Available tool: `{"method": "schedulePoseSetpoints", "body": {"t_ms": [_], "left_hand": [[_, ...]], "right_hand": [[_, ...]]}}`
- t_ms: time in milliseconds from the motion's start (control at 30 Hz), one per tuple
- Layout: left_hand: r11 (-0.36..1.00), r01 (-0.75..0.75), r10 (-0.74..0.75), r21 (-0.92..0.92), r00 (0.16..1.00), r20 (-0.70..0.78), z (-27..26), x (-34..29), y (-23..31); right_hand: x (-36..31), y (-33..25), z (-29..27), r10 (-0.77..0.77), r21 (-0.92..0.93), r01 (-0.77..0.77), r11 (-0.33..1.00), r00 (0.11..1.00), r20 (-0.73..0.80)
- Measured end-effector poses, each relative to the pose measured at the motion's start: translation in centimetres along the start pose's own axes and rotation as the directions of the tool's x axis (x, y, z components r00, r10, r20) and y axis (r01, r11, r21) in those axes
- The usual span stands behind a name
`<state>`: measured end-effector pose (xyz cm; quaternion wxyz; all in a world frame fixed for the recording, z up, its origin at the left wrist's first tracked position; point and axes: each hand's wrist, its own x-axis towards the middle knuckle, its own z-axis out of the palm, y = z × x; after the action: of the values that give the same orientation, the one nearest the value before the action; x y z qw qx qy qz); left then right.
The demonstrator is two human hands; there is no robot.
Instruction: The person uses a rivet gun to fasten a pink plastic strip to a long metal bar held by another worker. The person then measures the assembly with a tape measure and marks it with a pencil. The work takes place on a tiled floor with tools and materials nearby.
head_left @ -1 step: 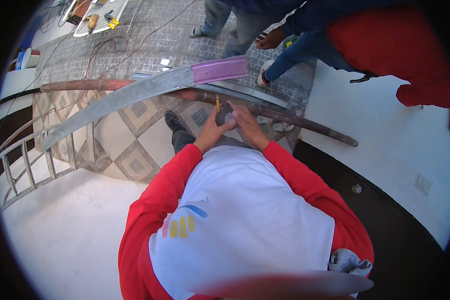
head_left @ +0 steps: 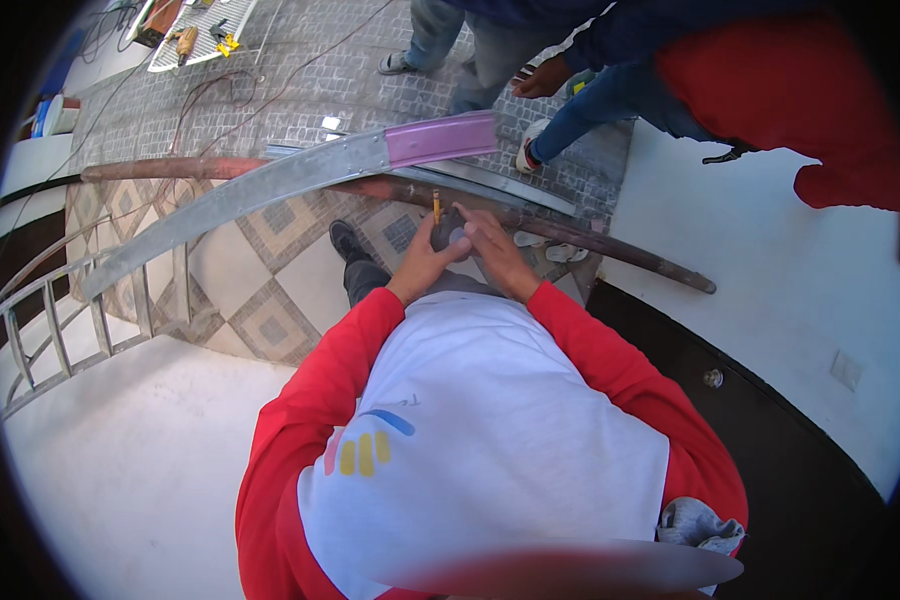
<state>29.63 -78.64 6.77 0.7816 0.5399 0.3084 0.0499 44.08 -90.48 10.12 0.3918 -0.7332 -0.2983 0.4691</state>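
In front of my waist, my left hand (head_left: 422, 266) and my right hand (head_left: 500, 256) come together with fingers bent around a small dark rounded object (head_left: 448, 228). A paler round patch shows on it; its exact kind is too small to tell. A short yellow pencil-like stick (head_left: 436, 208) stands up by the fingertips of my left hand. Just beyond my hands runs a long dark-red and brown pipe (head_left: 610, 245). A curved grey metal channel (head_left: 260, 190), with a purple piece (head_left: 440, 139) at its right end, crosses above the pipe.
Two people stand beyond at the upper right, one in blue trousers (head_left: 595, 118). A metal ladder (head_left: 100, 325) lies at left. A drill (head_left: 185, 45) and other tools are at the far left, with cords (head_left: 205, 105) across the floor. A dark door (head_left: 770, 430) is at right.
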Motion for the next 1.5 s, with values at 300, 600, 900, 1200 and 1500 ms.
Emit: {"method": "schedulePoseSetpoints", "body": {"t_ms": [300, 600, 900, 1200, 1500], "left_hand": [[0.91, -0.14, 0.073, 0.391, 0.981, 0.18, -1.6, 0.0, 1.5], [0.783, -0.27, 0.346, 0.561, 0.938, -0.032, -10.6, 1.2, 4.2], [0.203, 0.06, 0.219, 0.977, 0.97, -0.105, -18.1, 4.1, 7.3], [0.244, 0.04, 0.266, 0.969, 0.958, -0.107, -17.5, 3.5, 5.6], [0.29, 0.03, 0.27, 0.957, 0.956, -0.112, -17.9, 3.6, 4.6]], "right_hand": [[2.3, -1.3, -0.1, -0.048, -0.063, 0.051, 0.997, 0.998, 0.039], [8.4, -2.2, -7.9, -0.072, 0.488, 0.267, 0.831, 0.921, -0.382], [15.0, -0.9, -6.4, -0.281, 0.077, 0.325, 0.942, 0.895, -0.345], [16.0, -0.1, -6.3, -0.347, -0.092, 0.335, 0.938, 0.894, -0.282], [15.1, -1.4, -6.6, -0.364, -0.255, 0.302, 0.919, 0.897, -0.252]]}}
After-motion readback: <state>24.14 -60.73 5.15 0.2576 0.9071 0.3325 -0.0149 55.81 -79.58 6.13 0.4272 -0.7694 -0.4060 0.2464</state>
